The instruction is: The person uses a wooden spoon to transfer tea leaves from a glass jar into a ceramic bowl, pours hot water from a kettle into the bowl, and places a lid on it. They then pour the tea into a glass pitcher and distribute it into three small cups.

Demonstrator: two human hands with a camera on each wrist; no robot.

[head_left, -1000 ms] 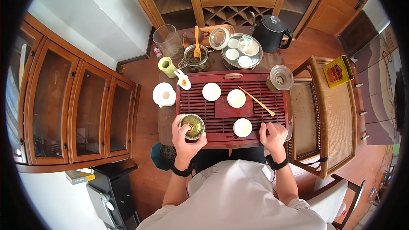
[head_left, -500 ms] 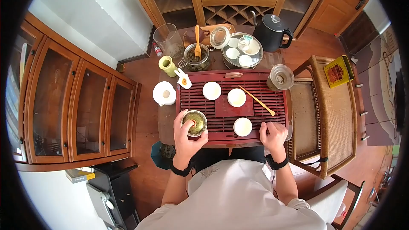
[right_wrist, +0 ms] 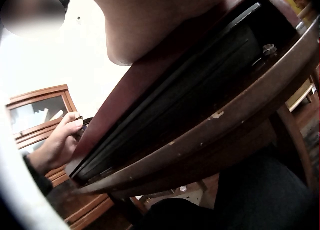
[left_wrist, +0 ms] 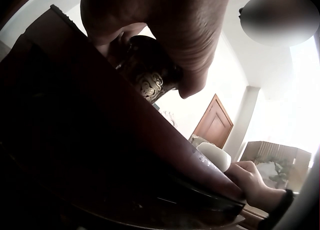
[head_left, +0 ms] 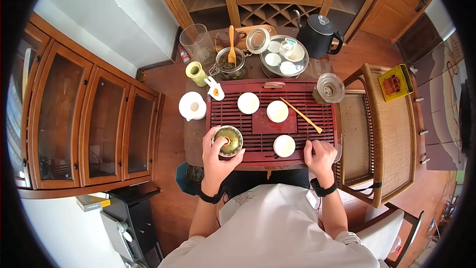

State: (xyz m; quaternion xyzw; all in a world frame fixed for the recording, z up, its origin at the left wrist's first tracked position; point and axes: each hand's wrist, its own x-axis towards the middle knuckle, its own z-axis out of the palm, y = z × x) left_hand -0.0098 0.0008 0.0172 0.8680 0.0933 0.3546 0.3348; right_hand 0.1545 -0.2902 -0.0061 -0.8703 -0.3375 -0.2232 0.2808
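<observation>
Left hand (head_left: 216, 155) w/ tea bowl (head_left: 228, 140): slightly further up tray (head_left: 297, 119), seemingly, vs 1 s ago.

Small wooden table (head_left: 196, 144) — dark brown, rounded front edge. Red slatted tea tray (head_left: 297, 124) covers most of near half. Left of tray, directly on tabletop: white lidded pot (head_left: 192, 106), yellow-green mug (head_left: 195, 73), small white figurine (head_left: 214, 89) at tray corner. Far end: tall clear glass beaker (head_left: 196, 44), glass jar of tea leaves (head_left: 230, 66) with wooden scoop, wooden board (head_left: 243, 34), round metal basin (head_left: 284, 55) holding white cups, black kettle (head_left: 317, 33). Right — glass pitcher (head_left: 328, 88) just beside tray corner.
</observation>
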